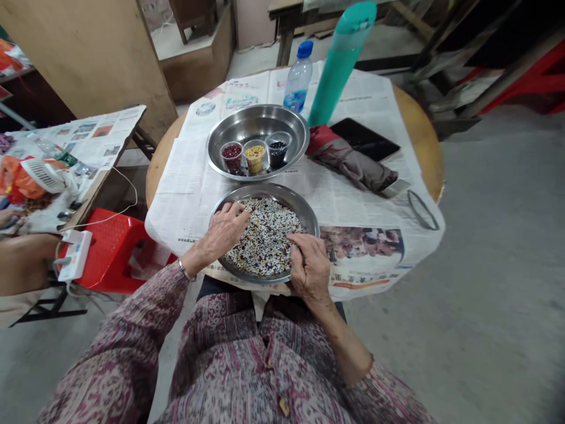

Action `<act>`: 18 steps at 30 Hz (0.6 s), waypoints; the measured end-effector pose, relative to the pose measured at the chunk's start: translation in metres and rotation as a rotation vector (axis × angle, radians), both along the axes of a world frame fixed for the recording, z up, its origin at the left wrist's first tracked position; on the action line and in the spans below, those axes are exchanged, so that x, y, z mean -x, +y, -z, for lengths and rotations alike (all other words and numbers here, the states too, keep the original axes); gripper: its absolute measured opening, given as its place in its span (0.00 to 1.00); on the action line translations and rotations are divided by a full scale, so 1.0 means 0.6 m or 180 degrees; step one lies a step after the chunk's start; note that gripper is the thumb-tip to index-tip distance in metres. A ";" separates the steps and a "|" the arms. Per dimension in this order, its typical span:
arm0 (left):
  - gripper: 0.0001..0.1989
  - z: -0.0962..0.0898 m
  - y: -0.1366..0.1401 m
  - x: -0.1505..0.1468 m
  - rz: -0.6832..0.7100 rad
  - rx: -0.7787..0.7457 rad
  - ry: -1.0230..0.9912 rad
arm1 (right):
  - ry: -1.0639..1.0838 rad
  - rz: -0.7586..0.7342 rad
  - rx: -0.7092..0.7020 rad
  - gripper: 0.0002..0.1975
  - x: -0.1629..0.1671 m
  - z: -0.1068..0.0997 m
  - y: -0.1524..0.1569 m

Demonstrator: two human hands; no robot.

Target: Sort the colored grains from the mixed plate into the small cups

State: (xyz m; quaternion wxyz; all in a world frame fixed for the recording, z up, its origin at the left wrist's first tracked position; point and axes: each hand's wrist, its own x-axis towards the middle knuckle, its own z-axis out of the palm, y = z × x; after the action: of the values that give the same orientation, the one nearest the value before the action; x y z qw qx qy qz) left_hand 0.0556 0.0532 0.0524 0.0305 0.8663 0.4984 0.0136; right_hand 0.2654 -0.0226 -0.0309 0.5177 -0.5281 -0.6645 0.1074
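A shallow steel basin [306, 207] in front of me holds a layer of mixed grains [270, 232], mostly white with dark, red and yellow ones. My left hand [227, 229] reaches over its left rim, fingers bent down at the grains; their tips are partly hidden. At the right rim is my right hand [310, 266], fingers curled in with the fingertips near the grains. Whatever either hand pinches is too small to make out. Behind stands a second steel basin [256, 118] with three clear cups: red beans [232, 158], yellow kernels [255, 158] and black beans [278, 153].
Newspaper [180, 194] covers the round table. Toward the back stand a water bottle [299, 76] and a teal bottle [342, 62]. A folded umbrella [348, 159], a black tablet-like item [366, 138] and a dark loop [422, 210] lie right. A red stool [110, 250] carries a power strip [76, 256].
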 end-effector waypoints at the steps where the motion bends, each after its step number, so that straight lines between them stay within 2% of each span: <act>1: 0.12 -0.002 -0.013 0.005 -0.0042 0.0066 -0.0031 | 0.0012 -0.0014 0.0008 0.13 0.000 0.000 0.000; 4: 0.26 -0.003 -0.054 0.004 0.0060 0.0475 -0.0146 | 0.0038 -0.0046 0.0002 0.14 -0.001 0.001 -0.001; 5: 0.26 -0.001 -0.065 -0.003 0.0145 0.0623 -0.0229 | 0.0031 -0.0041 0.0002 0.14 -0.001 0.001 -0.001; 7: 0.20 0.008 -0.074 -0.023 0.0304 0.0843 -0.0449 | -0.0008 -0.0016 -0.0003 0.13 -0.001 0.002 -0.001; 9: 0.15 0.022 -0.067 -0.048 0.0430 0.0927 -0.0660 | -0.0035 0.0016 -0.0028 0.13 0.000 0.003 -0.001; 11: 0.13 0.036 -0.045 -0.071 0.0652 0.0893 -0.0799 | -0.0035 0.0047 -0.0109 0.14 0.000 0.004 0.000; 13: 0.14 0.045 -0.016 -0.088 0.0658 0.0654 -0.1005 | -0.0050 0.0065 -0.0203 0.15 0.000 0.005 0.001; 16: 0.14 0.042 0.019 -0.095 0.0659 0.0262 -0.1198 | -0.0076 0.0081 -0.0251 0.16 0.000 0.006 0.002; 18: 0.17 0.034 0.030 -0.091 0.0801 0.0174 -0.1052 | -0.0062 0.0081 -0.0233 0.16 0.000 0.006 0.002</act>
State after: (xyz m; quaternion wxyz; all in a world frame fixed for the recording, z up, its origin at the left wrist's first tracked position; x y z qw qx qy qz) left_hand 0.1102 0.0709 0.0321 0.1367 0.9065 0.3747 0.1382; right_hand 0.2655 -0.0216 -0.0347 0.5316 -0.5182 -0.6662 0.0713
